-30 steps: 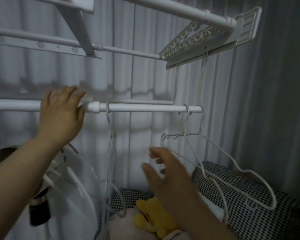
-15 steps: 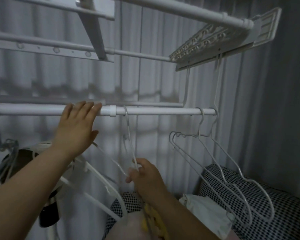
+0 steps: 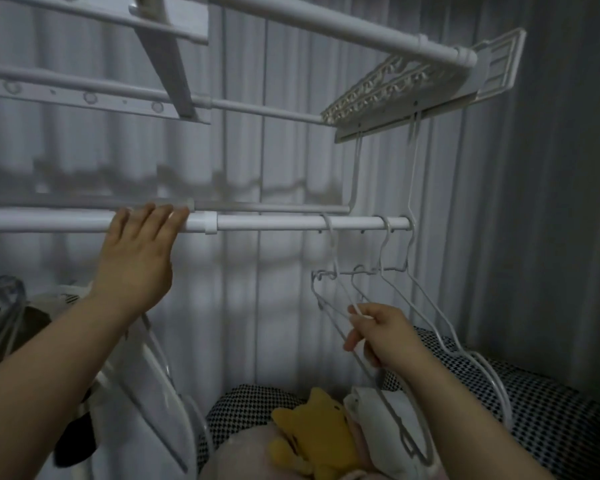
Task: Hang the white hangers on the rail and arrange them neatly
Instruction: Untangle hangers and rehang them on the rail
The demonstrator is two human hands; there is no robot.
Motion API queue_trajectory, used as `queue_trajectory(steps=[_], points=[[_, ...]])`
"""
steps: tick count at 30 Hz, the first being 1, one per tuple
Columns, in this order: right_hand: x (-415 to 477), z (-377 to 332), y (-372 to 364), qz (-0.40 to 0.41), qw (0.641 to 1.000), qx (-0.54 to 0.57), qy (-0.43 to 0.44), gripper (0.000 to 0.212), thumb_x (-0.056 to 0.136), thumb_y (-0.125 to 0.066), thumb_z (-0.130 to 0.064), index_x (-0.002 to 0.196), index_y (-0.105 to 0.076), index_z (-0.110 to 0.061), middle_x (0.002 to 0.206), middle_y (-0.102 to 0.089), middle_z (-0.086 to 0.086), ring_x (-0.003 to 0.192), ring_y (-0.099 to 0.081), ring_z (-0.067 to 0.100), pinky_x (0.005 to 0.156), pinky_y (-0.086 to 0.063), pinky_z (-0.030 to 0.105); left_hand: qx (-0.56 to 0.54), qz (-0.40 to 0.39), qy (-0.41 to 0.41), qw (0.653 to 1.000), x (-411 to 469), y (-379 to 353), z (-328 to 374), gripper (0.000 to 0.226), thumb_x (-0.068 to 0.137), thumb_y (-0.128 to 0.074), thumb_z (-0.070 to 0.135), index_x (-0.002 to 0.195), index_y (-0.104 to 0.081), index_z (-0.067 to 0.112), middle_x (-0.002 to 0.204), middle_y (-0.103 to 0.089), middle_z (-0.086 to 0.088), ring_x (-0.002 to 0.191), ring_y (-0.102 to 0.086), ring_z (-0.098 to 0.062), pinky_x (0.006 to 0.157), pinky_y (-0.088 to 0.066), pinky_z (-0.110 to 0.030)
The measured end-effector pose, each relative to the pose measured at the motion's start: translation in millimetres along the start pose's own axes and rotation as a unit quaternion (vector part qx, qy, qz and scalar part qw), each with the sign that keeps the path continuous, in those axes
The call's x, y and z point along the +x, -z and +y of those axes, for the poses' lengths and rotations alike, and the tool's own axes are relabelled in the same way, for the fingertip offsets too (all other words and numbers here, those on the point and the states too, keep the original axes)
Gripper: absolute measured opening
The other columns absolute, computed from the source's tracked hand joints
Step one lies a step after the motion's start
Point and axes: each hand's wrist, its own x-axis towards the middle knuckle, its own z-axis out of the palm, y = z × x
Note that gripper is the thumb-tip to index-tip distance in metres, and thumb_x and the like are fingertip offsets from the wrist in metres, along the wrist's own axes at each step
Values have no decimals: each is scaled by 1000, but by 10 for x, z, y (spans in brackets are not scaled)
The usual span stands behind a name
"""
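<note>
A white rail (image 3: 274, 223) runs across the middle of the view. My left hand (image 3: 136, 261) lies over it near a joint collar, fingers draped on the bar. Three white wire hangers hang near the rail's right end. My right hand (image 3: 378, 332) pinches the arm of the leftmost hanger (image 3: 329, 251), whose hook sits on the rail. The other two hangers (image 3: 426, 299) hang just to its right, their lower arms reaching down toward the checked fabric.
An upper drying rack (image 3: 395, 88) with a perforated side panel hangs above. White thick hangers and a bag (image 3: 146, 382) dangle at lower left. A yellow plush toy (image 3: 312, 434), white cloth and checked bedding (image 3: 551, 410) lie below. Grey curtains stand behind.
My right hand took hold of the hanger and slid it right along the rail, up close to the other two. My left hand stayed on the rail.
</note>
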Motion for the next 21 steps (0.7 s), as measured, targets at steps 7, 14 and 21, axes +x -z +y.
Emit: queue_trajectory(steps=[7, 14, 21], points=[[96, 79, 153, 25, 1000, 2, -2, 11, 95, -42, -6, 98, -51, -12, 40, -55, -3, 19, -32, 4, 27, -23, 11, -11, -76, 27, 997, -13, 85, 48, 80, 45, -84, -4, 120, -53, -5, 117, -58, -30, 110, -51, -45, 98, -25, -52], [112, 98, 12, 21, 1000, 3, -8, 11, 96, -39, -8, 99, -50, -8, 55, -54, 9, 19, -34, 3, 26, -26, 10, -13, -94, 38, 995, 0, 172, 76, 76, 50, -83, -3, 121, -53, -7, 119, -57, -31, 111, -51, -49, 98, -27, -56], [150, 126, -24, 4, 1000, -15, -12, 18, 97, -38, -9, 109, -50, -6, 55, -55, 7, 19, -35, 3, 24, -27, 12, 10, -122, 57, 991, 6, 266, 82, 76, 55, -82, 2, 124, -51, -4, 125, -54, -29, 118, -48, -47, 101, -28, -60]])
